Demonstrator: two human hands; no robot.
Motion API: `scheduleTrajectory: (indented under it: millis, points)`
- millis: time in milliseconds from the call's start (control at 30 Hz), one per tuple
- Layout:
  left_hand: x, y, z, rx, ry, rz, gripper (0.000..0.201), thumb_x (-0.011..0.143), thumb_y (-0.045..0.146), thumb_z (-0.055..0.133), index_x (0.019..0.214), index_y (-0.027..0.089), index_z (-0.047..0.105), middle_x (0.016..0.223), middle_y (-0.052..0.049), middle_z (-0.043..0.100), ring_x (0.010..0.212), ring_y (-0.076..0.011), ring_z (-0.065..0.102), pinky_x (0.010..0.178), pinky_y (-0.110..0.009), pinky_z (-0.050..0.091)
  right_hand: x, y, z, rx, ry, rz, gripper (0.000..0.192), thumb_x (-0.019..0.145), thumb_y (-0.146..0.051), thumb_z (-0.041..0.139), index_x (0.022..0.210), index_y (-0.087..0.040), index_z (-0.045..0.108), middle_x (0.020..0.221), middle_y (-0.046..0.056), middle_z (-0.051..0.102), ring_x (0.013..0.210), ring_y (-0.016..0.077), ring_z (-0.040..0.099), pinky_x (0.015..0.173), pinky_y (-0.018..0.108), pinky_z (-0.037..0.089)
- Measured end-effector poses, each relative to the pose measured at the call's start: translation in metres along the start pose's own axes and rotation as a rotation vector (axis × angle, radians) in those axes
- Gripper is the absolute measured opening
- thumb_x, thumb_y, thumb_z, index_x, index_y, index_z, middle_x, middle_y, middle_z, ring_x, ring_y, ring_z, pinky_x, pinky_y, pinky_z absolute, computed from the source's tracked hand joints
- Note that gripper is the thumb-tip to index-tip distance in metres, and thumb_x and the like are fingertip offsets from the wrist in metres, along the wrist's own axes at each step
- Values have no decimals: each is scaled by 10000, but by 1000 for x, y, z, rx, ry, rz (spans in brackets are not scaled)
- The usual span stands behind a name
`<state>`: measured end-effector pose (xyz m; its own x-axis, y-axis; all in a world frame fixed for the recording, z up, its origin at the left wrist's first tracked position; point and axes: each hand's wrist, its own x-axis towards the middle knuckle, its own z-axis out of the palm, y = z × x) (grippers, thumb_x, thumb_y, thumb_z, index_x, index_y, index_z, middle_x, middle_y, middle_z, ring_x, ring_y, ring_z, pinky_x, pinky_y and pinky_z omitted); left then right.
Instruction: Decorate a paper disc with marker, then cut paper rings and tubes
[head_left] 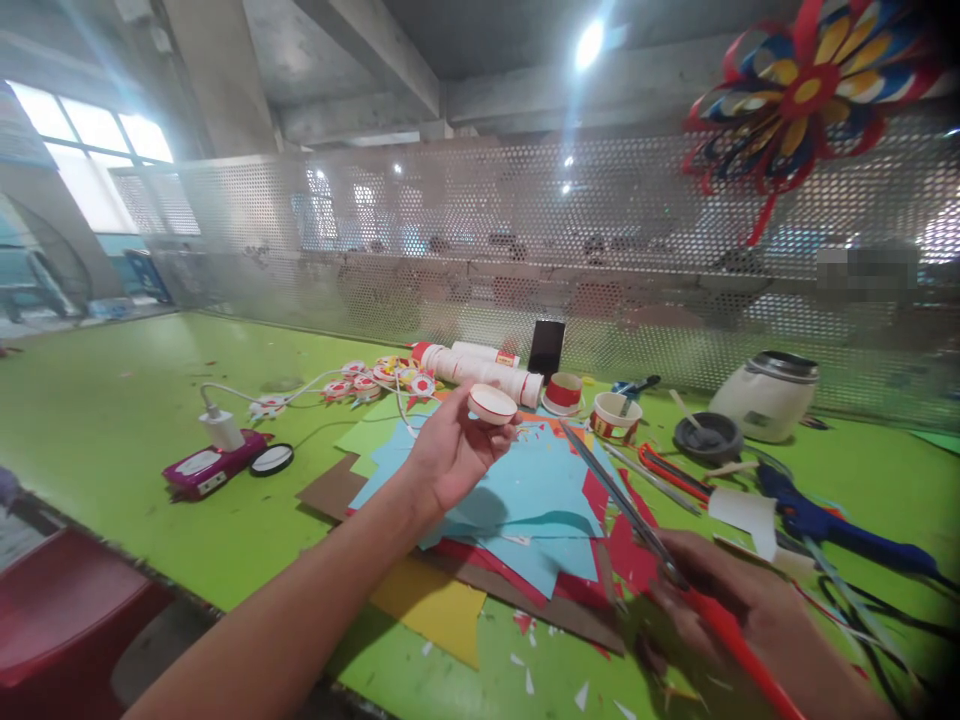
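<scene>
Green table (112,400) runs the full width of my view. Far left on it: a magenta box (206,468) with a white plug (221,430) standing on top, and a round black-rimmed disc (271,459) just beside it. A white cord leads from the plug toward a row of small red-and-white paper flowers (375,378).

My left hand (450,455) is raised above a spread of coloured paper sheets (525,490): blue on top, red, brown and yellow beneath. Its fingers are curled, with thumb and fingertips gripping a small roll of tape (492,404), white face up.

Behind it lie white tubes (487,372), a black phone (547,347) standing upright, and 2 tape rolls (592,405).

My right hand (720,590) is low at the right, fingers closed around red-handled scissors (637,520), blades pointing up and left over the paper. I cannot tell whether the blades are parted.

Farther right: a black dish (709,435), a white jar (766,395), a blue glue gun (832,520). Upper right, a paper pinwheel (806,90) hangs on the mesh screen (450,240).
</scene>
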<state>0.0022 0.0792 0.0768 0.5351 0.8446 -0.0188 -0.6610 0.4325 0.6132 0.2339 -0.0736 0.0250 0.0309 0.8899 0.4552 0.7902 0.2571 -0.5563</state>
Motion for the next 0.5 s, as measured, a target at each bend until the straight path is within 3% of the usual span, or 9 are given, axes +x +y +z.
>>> scheduleTrajectory:
  millis: [133,500]
  points:
    - [2,-2,-1,13,47,22,265,943,336,395,959,122,551,739,-128,598,596,-138,569,490,-183,425,0,5,1,88,-96,56,298,724,-297,595,975,-189,715,835,80,757,703,242,718,636,300,584]
    - [-1,0,-1,83,130,58,182,817,212,583,932,74,608,723,-124,613,633,-168,609,501,-201,447,-2,11,0,87,-106,69,330,718,-303,629,1021,-205,718,929,81,762,774,254,724,665,287,589]
